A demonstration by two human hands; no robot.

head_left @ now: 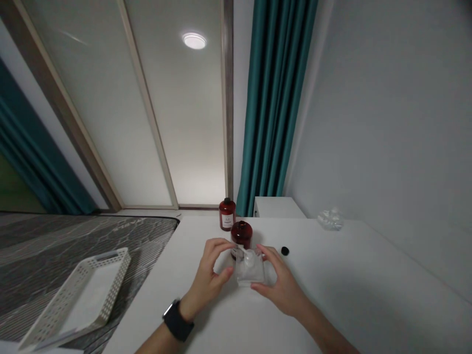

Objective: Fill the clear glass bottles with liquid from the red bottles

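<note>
A clear plastic bag [243, 278] with a white pump head [250, 259] inside is held up over the white table. My right hand [282, 287] grips its right side, fingers near the top edge and thumb at the lower edge. At the bag's upper left corner are the fingertips of my left hand [211, 268]; its thumb lies by the left edge. Just behind the bag stands a dark red bottle [241, 233] with an uncapped neck, its lower part largely hidden. A second dark red bottle [227, 214], with a black cap and white label, stands farther back.
A small black cap [285, 251] lies on the white table [332, 285] to the right of the bottles. Crumpled clear plastic [330, 219] sits near the back right by the wall. A white perforated basket [79, 295] rests on the grey patterned surface at left.
</note>
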